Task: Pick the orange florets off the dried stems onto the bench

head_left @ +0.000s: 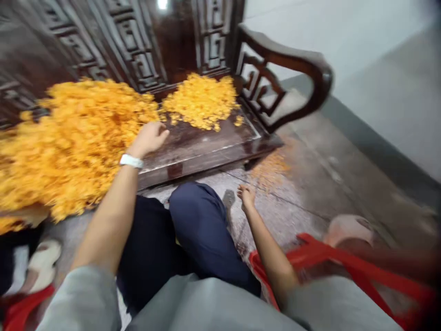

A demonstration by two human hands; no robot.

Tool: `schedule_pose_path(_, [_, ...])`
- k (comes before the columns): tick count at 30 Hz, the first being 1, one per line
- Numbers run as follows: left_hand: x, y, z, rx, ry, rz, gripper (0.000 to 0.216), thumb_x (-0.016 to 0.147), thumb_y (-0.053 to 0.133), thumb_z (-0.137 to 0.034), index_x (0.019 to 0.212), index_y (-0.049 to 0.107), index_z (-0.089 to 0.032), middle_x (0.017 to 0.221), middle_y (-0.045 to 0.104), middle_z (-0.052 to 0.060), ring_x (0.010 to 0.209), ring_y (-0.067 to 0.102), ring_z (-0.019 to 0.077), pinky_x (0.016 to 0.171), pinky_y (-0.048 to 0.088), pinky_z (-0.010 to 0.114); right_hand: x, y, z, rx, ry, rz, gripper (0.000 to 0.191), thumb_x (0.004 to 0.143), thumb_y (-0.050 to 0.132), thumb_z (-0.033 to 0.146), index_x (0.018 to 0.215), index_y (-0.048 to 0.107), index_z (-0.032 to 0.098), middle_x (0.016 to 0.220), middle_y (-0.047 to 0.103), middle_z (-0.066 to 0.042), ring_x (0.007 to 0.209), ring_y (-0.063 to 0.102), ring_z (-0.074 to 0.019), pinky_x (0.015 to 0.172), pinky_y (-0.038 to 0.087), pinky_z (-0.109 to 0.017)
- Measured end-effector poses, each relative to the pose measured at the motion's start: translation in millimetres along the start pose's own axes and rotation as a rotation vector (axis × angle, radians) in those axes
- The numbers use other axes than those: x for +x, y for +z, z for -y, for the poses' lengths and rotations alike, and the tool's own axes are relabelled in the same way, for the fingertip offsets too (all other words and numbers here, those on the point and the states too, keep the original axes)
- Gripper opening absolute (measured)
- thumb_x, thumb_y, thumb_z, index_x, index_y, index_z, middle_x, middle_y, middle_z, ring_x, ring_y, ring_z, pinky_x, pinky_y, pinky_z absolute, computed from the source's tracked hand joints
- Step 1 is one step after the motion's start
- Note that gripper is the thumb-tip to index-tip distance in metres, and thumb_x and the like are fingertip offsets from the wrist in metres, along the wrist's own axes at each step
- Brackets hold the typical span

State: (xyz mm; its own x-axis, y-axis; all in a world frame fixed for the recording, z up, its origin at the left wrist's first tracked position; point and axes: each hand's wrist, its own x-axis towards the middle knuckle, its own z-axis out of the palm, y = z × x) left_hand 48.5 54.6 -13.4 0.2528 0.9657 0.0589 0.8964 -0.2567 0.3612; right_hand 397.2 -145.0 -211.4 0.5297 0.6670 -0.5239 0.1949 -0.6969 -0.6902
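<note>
My left hand [149, 138], with a white band on its wrist, is over the dark wooden bench seat [206, 143] at the right edge of a large heap of yellow-orange flowers [86, 133]. Its thumb stands apart from the index finger, and no object shows between them; the other fingers are mostly hidden. Lower and to the right, my right hand [246, 195] hangs above the floor beside my knee. Its fingers are curled in, blurred, and whatever they may hold cannot be made out. A smaller pile of yellow flowers [203, 101] lies on the seat near the armrest.
The bench's carved armrest [292, 69] curves out at the right. Orange bits [272, 170] are scattered on the floor below the bench corner. A red plastic chair [310, 250] and a pale shoe [349, 230] are at lower right. Another person's foot [43, 262] shows at lower left.
</note>
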Motion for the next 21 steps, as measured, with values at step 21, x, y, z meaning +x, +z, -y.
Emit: schedule_pose_path(21, [-30,19,97,0.056,-0.452,-0.293,0.061,0.100,0.058,-0.030,0.159,0.050,-0.014,0.163,0.051,0.026,0.155,0.042,0.0424,0.125,0.034,0.057,-43,280,335,-0.351,-1.122,0.326,0.032,0.105,0.053,0.026,0.131,0.068,0.015,0.126,0.073,-0.016,0.119,0.065,-0.0287,0.113,0.049,-0.040])
